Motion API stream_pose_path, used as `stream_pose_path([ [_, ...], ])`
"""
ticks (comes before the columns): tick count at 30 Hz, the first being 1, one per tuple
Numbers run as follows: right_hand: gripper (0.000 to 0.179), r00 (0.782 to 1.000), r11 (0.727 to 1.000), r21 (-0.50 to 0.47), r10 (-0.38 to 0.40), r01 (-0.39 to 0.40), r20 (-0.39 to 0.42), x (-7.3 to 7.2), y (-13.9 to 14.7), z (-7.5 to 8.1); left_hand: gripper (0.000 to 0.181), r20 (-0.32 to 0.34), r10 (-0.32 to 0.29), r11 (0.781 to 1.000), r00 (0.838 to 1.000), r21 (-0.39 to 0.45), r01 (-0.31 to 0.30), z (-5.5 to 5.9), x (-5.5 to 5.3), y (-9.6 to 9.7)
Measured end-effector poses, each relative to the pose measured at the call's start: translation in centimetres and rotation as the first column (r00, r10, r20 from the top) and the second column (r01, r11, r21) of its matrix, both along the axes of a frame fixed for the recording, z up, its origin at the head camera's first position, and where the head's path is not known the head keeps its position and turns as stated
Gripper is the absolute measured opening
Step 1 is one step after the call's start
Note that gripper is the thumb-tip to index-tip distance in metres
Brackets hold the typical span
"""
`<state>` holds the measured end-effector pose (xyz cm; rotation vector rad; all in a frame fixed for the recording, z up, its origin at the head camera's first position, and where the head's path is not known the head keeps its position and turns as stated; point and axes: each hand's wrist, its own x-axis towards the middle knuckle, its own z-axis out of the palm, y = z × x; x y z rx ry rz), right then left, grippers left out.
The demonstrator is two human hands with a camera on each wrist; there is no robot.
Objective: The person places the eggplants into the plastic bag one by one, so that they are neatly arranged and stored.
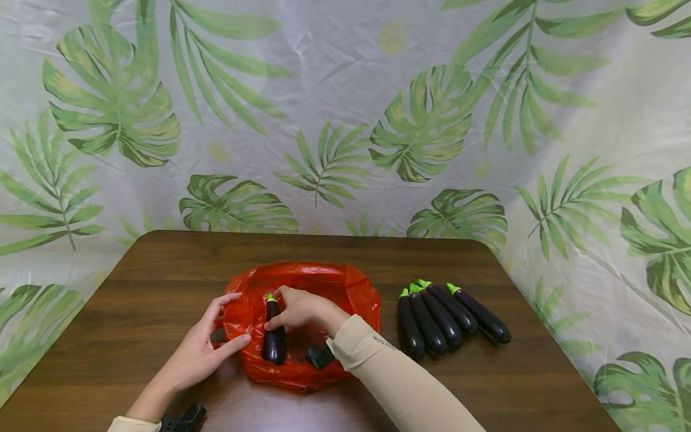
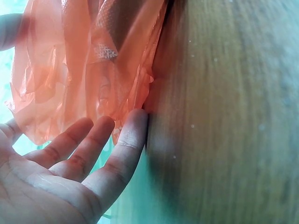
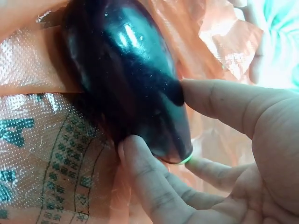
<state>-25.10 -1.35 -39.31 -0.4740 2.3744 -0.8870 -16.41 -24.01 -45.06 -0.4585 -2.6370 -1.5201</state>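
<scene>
A red plastic bag [image 1: 308, 270] lies spread with its mouth up on the wooden table. Inside it, my right hand [image 1: 302, 309] grips a dark purple eggplant [image 1: 275, 345] near its green stem end, thumb on one side and fingers on the other. The right wrist view shows that eggplant [image 3: 126, 70] close up against the bag's printed plastic [image 3: 60, 163]. At the bag's left side is my left hand [image 1: 202, 345], fingers spread. In the left wrist view its fingertips [image 2: 133, 126] touch the bag's crumpled side [image 2: 84, 60].
Right of the bag, several eggplants [image 1: 439, 324] lie side by side on the table [image 1: 178, 264], green stems pointing away. A leaf-patterned cloth [image 1: 335, 120] hangs behind the table. My right forearm [image 1: 399, 372] crosses the bag's front right edge.
</scene>
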Motion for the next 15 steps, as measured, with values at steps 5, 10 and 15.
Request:
stream_pose_path([
  [5,0.063,1.000,1.000,-0.007,0.007,-0.007,0.008,0.22,-0.22,-0.15,0.072,0.007,0.001,1.000,1.000,0.007,-0.001,0.01,0.04,-0.12],
  [10,0.064,1.000,1.000,-0.008,-0.002,0.002,0.006,0.36,-0.41,-0.30,0.072,0.017,-0.001,1.000,1.000,0.021,0.001,-0.03,0.08,-0.07],
  [15,0.066,1.000,1.000,-0.004,-0.021,0.021,0.008,0.42,-0.17,-0.29,0.071,0.015,-0.001,1.000,1.000,0.018,0.000,-0.05,0.00,0.13],
])
